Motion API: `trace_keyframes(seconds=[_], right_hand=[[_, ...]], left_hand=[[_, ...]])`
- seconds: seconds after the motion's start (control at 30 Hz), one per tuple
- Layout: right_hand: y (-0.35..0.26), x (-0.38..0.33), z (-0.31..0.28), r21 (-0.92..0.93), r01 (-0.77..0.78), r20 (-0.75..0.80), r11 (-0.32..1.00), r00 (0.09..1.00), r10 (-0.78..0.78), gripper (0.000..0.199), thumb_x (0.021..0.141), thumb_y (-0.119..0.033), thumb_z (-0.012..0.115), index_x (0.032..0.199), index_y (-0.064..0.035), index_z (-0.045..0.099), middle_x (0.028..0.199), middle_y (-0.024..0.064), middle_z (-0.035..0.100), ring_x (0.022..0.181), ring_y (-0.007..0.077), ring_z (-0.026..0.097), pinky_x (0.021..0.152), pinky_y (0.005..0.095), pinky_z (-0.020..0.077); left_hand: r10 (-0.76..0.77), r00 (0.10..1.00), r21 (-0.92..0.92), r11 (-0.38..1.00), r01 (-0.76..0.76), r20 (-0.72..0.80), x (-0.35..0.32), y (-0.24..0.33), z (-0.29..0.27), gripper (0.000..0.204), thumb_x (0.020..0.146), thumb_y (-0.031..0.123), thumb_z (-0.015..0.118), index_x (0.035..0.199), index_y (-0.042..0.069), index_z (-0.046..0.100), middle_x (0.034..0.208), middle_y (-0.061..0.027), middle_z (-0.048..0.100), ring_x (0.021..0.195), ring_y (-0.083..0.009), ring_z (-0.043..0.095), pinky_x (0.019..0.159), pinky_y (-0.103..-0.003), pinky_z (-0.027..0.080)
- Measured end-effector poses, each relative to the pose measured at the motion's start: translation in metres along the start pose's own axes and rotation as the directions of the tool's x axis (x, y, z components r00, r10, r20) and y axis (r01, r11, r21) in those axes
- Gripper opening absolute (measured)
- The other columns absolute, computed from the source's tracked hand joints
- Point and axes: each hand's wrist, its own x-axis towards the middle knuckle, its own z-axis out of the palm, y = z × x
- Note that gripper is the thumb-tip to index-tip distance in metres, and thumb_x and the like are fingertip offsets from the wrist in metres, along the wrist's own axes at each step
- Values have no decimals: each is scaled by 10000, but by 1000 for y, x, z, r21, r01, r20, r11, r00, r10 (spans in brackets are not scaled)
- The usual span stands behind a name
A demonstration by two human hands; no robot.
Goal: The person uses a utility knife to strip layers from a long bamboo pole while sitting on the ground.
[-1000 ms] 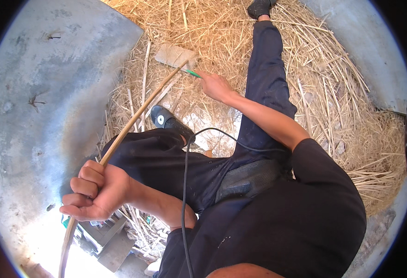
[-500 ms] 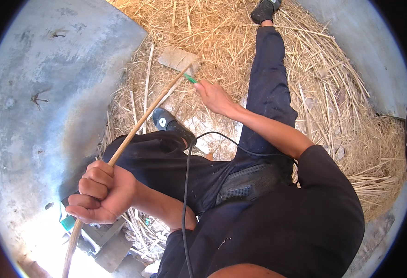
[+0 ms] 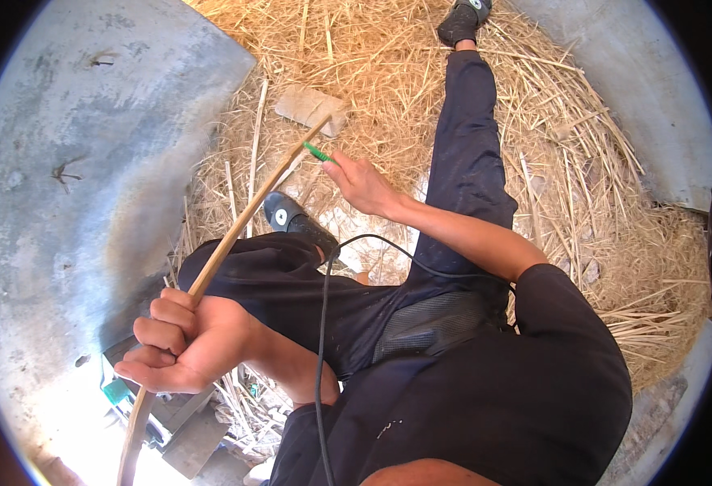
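Observation:
My left hand [image 3: 181, 344] is closed in a fist around a long, pale wooden stick [image 3: 234, 231]. The stick slants from the lower left up to the far middle, and its lower end runs out past my fist. Near its far end my right hand [image 3: 361, 185] grips a green-handled knife [image 3: 320, 153]. The handle's tip meets the stick or lies right beside it. The blade is hard to make out against the stick; a pale strip shows along the stick's underside there.
A brick-like block [image 3: 311, 108] lies on loose straw [image 3: 388, 73] past the stick's far end. A grey wall [image 3: 72, 146] rises at left, another grey panel [image 3: 631, 97] at right. My legs are spread apart; a black cord [image 3: 323, 340] crosses my lap. A green-topped object [image 3: 117, 392] sits lower left.
My right hand and the green-handled knife have come a little nearer and to the left along the stick. My left hand keeps its grip, almost in the same place.

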Motion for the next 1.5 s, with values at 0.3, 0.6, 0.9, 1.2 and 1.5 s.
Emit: trace_keyframes(seconds=[0.3, 0.6, 0.9, 1.2, 1.5], right_hand=[[-38, -23, -6, 50, 125, 98, 991, 987, -130, 369, 1002, -358, 377, 949, -12, 494, 527, 180, 474, 456, 357, 470, 493, 461, 393], [-65, -29, -9, -110, 368, 40, 923, 930, -365, 348, 995, -334, 407, 904, -6, 480, 479, 167, 498, 426, 357, 531, 427, 455, 400], [-80, -42, -6, -16, 322, 54, 947, 946, -321, 311, 980, -303, 449, 937, -1, 514, 496, 188, 494, 458, 389, 534, 465, 469, 421], [-60, -20, -21, -151, 57, 105, 987, 994, -42, 379, 982, -318, 430, 920, 43, 526, 569, 246, 547, 582, 411, 597, 536, 481, 466], [-45, -26, -21, -310, 293, 44, 904, 955, -295, 297, 973, -297, 458, 914, -10, 507, 530, 205, 500, 500, 375, 553, 491, 466, 417]], left_hand=[[4, 1000, -12, 1000, -4, 22, 2, -1, -5, 536, 957, 340, 490, 599, 182, 124, 491, 56, 105, 420, -62, 74, 418, -255, 72], [37, 994, 121, 992, -25, -101, 4, 0, 3, 508, 984, 378, 420, 621, 186, 122, 494, 48, 108, 443, -84, 109, 461, -264, 116], [86, 992, 271, 961, -58, -93, -2, 3, 7, 497, 996, 484, 354, 680, 155, 157, 542, 38, 111, 470, -79, 127, 467, -247, 132], [105, 994, 252, 963, -95, -28, -2, 0, 9, 498, 990, 507, 339, 679, 158, 167, 547, 39, 115, 476, -87, 131, 472, -251, 141], [48, 997, 121, 991, -55, 61, -15, 6, 14, 513, 988, 521, 327, 648, 176, 158, 533, 51, 108, 489, -83, 100, 472, -268, 109]])
